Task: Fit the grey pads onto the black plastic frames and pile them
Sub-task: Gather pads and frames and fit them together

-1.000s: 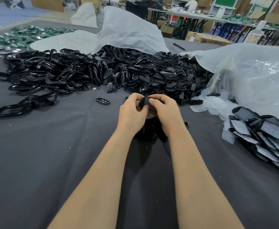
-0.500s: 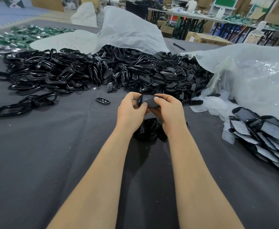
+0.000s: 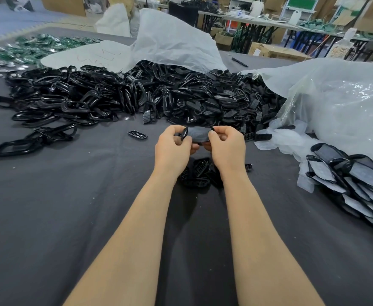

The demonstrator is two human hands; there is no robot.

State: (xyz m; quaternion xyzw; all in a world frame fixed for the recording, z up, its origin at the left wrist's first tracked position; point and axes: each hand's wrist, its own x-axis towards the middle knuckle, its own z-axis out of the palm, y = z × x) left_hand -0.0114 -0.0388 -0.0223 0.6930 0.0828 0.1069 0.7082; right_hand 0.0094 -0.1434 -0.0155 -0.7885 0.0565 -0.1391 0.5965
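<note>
Holding a glossy black oval plastic frame [image 3: 197, 135] up over the middle of the dark grey cloth-covered table [image 3: 70, 217], flat face toward the camera, with a grey pad [image 3: 199, 134] showing inside the rim; cannot tell if fully seated. Pinching the frame's left end with the left hand [image 3: 174, 149], thumb on the near side, fingers curled behind. Pinching the right end with the right hand [image 3: 227, 149], same grip, thumb tip on the rim. Noting a small heap of black slotted plastic pieces [image 3: 199, 173] on the table directly below the hands, between the wrists. Noting one loose black slotted plastic strip [image 3: 137, 134] just left of the left hand, apart from everything. Seeing a big sprawl of black plastic loop frames [image 3: 70, 100] along the far left part of the table, merging into a mound of smaller black slotted inserts [image 3: 225, 100] toward far centre. Seeing an overlapping pile of finished black frames with grey faces [image 3: 353, 180] at the right edge of the table, resting partly on thin clear film. Also noting a white woven sack [image 3: 174, 43] draped over the far mound, a crumpled clear plastic bag [image 3: 340, 100] toward the far right corner, a black pen [image 3: 239, 62] near the far edge, and green and silver small parts [image 3: 37, 46] at the far left corner.
</note>
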